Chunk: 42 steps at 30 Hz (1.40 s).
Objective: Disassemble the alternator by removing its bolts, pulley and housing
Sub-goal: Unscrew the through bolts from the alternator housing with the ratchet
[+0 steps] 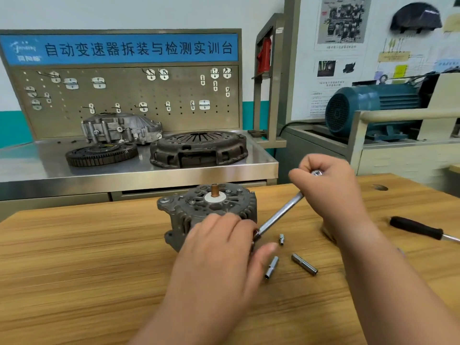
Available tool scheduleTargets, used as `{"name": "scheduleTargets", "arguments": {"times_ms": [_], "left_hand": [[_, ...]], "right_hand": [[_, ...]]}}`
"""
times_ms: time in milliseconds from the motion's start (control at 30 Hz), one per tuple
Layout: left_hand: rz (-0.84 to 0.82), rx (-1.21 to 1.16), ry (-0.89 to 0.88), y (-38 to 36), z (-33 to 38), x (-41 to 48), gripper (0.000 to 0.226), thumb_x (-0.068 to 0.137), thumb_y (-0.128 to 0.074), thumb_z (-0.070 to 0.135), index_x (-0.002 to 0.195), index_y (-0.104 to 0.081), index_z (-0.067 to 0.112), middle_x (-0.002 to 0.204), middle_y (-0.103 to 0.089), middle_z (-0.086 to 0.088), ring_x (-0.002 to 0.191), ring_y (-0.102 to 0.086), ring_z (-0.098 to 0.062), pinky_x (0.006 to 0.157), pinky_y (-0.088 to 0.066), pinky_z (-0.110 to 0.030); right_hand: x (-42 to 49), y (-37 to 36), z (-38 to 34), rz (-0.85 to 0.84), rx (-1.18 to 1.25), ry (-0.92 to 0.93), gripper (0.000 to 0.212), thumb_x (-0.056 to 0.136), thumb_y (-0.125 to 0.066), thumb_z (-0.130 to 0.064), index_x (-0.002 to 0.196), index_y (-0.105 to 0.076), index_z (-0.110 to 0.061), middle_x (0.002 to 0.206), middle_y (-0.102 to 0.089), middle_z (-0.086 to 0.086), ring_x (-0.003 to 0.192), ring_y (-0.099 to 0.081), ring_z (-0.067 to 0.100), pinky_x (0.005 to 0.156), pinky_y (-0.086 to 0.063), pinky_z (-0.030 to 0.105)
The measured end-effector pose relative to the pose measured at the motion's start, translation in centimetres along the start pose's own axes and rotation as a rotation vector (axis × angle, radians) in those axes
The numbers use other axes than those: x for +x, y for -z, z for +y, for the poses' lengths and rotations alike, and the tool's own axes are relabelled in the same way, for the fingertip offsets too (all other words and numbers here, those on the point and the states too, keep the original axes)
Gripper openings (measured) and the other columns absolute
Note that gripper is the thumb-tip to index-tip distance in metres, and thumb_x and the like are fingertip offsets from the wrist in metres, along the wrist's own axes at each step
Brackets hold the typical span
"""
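Note:
A grey alternator (199, 207) stands on the wooden table (74, 257), its copper shaft end (214, 190) pointing up. My left hand (224, 247) rests over its front right side, fingers curled round the housing, where the lower end of a chrome socket wrench (281, 212) meets it. My right hand (326, 185) grips the wrench's upper end, which slants up to the right. The bolt under the wrench tip is hidden by my left hand.
Two loose sockets (271, 267) (304, 264) and a small bit (281, 239) lie right of the alternator. A black-handled tool (418, 229) lies at the far right. Behind stand a steel bench with a clutch cover (199, 148), flywheel (102, 153) and a blue motor (368, 108).

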<state>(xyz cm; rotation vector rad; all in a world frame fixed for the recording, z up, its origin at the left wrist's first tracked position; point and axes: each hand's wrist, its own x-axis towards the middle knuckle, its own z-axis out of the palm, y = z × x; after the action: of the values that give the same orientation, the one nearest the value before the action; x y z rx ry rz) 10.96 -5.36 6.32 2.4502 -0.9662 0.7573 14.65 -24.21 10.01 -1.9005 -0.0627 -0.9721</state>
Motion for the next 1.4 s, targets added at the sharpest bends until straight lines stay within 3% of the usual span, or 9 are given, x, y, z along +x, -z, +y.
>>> {"name": "scheduleTargets", "arguments": {"times_ms": [100,200,367,467,567,667,833,933,1400], "left_hand": [[-0.081,0.048,0.042,-0.3,2.1,1.0,0.029,0.095,-0.03,0.038,0.072,-0.044,0.029,0.062,-0.051,0.013,0.05,-0.044,-0.005,0.044,-0.024,-0.015],[-0.06,-0.025,0.109,-1.3,2.5,1.4,0.031,0.096,-0.014,0.045,0.071,-0.024,0.031,0.069,-0.043,0.013,0.061,-0.042,-0.006,0.053,-0.032,-0.018],[-0.103,-0.351,0.243,-1.1,3.2,1.1,0.047,0.078,-0.013,0.06,0.071,-0.041,0.023,0.061,-0.049,0.006,0.066,-0.049,-0.008,0.057,-0.034,-0.023],[-0.168,-0.553,0.373,-1.5,2.4,-0.6,0.047,0.075,-0.027,0.063,0.073,-0.049,0.022,0.057,-0.051,0.009,0.053,-0.047,-0.003,0.051,-0.033,-0.016],[-0.357,-0.46,0.414,-3.5,1.9,-1.2,0.019,0.089,-0.038,0.056,0.082,-0.051,0.044,0.072,-0.059,0.021,0.069,-0.055,0.006,0.063,-0.041,-0.011],[-0.439,-0.312,0.409,-7.2,1.7,0.6,0.018,0.093,-0.051,0.05,0.082,-0.055,0.035,0.074,-0.058,0.013,0.07,-0.053,0.003,0.062,-0.04,-0.013],[-0.365,-0.106,0.352,-11.9,0.9,3.4,0.016,0.091,-0.059,0.045,0.09,-0.058,0.029,0.086,-0.06,0.012,0.085,-0.056,-0.01,0.071,-0.045,-0.028],[-0.355,-0.019,0.262,-13.6,1.3,3.6,0.02,0.09,-0.059,0.046,0.104,-0.062,0.032,0.102,-0.059,0.01,0.101,-0.055,-0.014,0.077,-0.042,-0.027],[-0.29,-0.072,0.192,-13.2,1.0,2.5,0.029,0.093,-0.056,0.042,0.12,-0.059,0.033,0.116,-0.057,0.016,0.117,-0.043,-0.007,0.091,-0.029,-0.017]], "right_hand": [[0.6,0.9,-0.2,-0.047,0.02,0.017,0.027,0.071,-0.06,0.001,0.053,-0.042,-0.007,0.048,-0.036,-0.006,0.05,-0.032,0.007,0.05,-0.032,0.023],[1.3,2.0,-0.1,-0.086,0.026,0.037,0.029,0.07,-0.06,0.002,0.052,-0.041,-0.01,0.044,-0.035,-0.012,0.046,-0.031,0.003,0.045,-0.03,0.015],[2.2,2.2,-0.1,-0.185,0.041,0.081,0.032,0.071,-0.058,0.005,0.051,-0.041,-0.015,0.041,-0.035,-0.013,0.041,-0.032,0.0,0.042,-0.029,0.005],[3.7,5.3,1.5,0.013,0.089,-0.021,0.032,0.071,-0.055,0.003,0.051,-0.039,-0.017,0.039,-0.034,-0.014,0.039,-0.031,-0.001,0.038,-0.029,0.009],[4.2,8.4,2.6,0.129,0.2,-0.084,0.025,0.061,-0.054,-0.006,0.045,-0.041,-0.019,0.039,-0.033,-0.014,0.037,-0.03,0.003,0.038,-0.027,0.013],[4.3,7.4,2.2,0.043,0.238,-0.081,0.021,0.058,-0.054,-0.012,0.041,-0.044,-0.021,0.039,-0.033,-0.015,0.036,-0.029,0.003,0.036,-0.027,0.011],[4.3,8.1,2.7,0.043,0.183,-0.137,0.031,0.065,-0.059,-0.01,0.043,-0.04,-0.02,0.044,-0.031,-0.008,0.043,-0.026,0.011,0.039,-0.025,0.015],[4.4,9.3,3.8,0.077,0.186,-0.184,0.036,0.074,-0.059,-0.004,0.049,-0.038,-0.02,0.05,-0.031,0.0,0.042,-0.024,0.013,0.042,-0.019,0.019],[4.3,9.7,4.0,0.043,0.205,-0.251,0.038,0.08,-0.066,-0.005,0.052,-0.041,-0.015,0.045,-0.033,0.0,0.034,-0.024,0.01,0.041,-0.019,0.017]]}}
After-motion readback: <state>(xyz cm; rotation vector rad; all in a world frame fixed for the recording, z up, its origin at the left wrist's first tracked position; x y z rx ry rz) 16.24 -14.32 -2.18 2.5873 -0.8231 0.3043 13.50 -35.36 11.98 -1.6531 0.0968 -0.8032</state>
